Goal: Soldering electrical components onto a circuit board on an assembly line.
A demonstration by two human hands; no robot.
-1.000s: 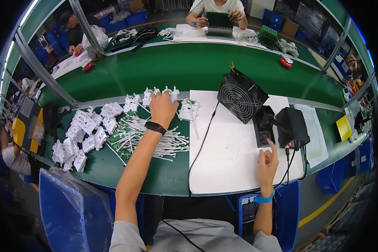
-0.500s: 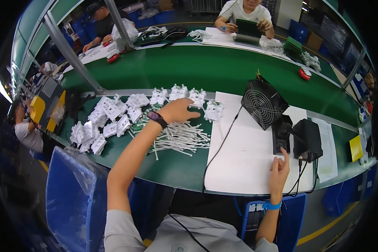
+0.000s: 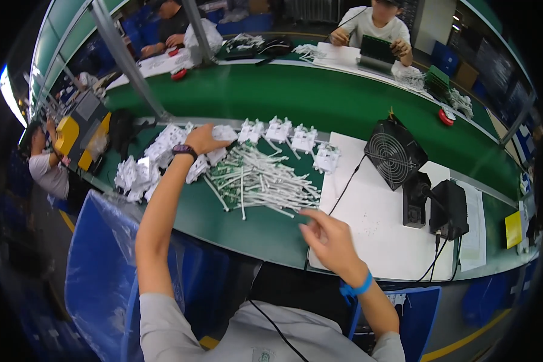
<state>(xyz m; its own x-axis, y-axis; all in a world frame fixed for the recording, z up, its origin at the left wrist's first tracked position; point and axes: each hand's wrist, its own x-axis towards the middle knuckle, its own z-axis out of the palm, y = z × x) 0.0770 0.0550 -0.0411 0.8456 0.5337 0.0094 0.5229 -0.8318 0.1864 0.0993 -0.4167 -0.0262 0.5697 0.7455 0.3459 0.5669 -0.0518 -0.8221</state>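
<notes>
White moulded plastic parts at centre-left lie under the left hand, its grip unclear. Right hand, open and empty, hovers beside thin white strips heaped unsorted on the green desk.

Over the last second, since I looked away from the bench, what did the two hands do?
The right hand left the black box and moved left, fingers open, toward the pile of white strips. The left hand shifted left onto the white plastic parts. Neither visibly holds anything. The fan and white mat stayed put.
</notes>
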